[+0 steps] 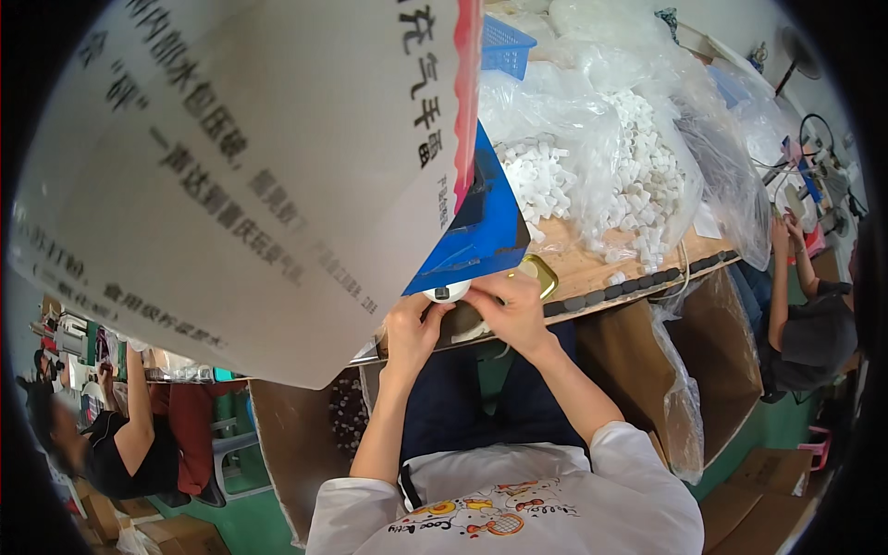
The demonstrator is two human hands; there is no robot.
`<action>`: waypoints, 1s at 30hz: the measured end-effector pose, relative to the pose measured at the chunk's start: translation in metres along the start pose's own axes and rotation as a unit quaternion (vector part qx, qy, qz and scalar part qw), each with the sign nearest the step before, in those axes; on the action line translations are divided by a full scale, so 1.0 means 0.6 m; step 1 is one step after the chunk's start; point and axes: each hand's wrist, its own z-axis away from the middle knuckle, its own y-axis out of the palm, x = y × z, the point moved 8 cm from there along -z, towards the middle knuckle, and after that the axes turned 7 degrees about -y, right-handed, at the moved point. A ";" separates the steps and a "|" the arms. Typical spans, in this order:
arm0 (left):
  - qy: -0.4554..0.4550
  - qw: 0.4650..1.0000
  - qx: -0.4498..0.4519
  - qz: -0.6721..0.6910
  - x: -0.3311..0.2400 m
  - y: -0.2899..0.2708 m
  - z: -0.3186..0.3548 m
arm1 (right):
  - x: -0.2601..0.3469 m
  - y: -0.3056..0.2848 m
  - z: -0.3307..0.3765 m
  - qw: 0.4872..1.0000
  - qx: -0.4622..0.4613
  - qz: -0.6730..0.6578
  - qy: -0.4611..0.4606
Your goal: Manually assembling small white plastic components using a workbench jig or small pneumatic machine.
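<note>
1. Left hand (413,326) and right hand (511,310): both grips pinching a small white round plastic piece (450,293), at the near edge of the wooden bench (592,268).
2. Just above: blue flat package (486,227).
3. Behind: clear plastic bags of small white plastic parts (601,176).
4. Beside right hand: small golden tin (539,271).

large printed card (231,176) blocking left and above, bagged white parts (610,176) crowding right, narrow gap at table edge (601,277)

A wooden workbench (592,268) carries clear plastic bags (592,139) of small white plastic pieces (638,176) — a blue basket (504,46) behind, dark round caps (638,282) lining its front edge.
</note>
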 end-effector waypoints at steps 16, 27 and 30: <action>-0.164 0.985 0.019 0.045 0.022 -0.021 0.026 | -0.223 -0.151 -0.037 0.940 0.038 0.302 0.151; -0.231 0.937 -0.134 0.225 0.054 -0.135 0.028 | -0.193 -0.153 -0.021 0.924 0.038 0.376 0.062; -0.164 0.965 0.105 -0.174 -0.004 -0.223 0.022 | -0.187 -0.147 -0.026 0.979 -0.014 0.178 0.102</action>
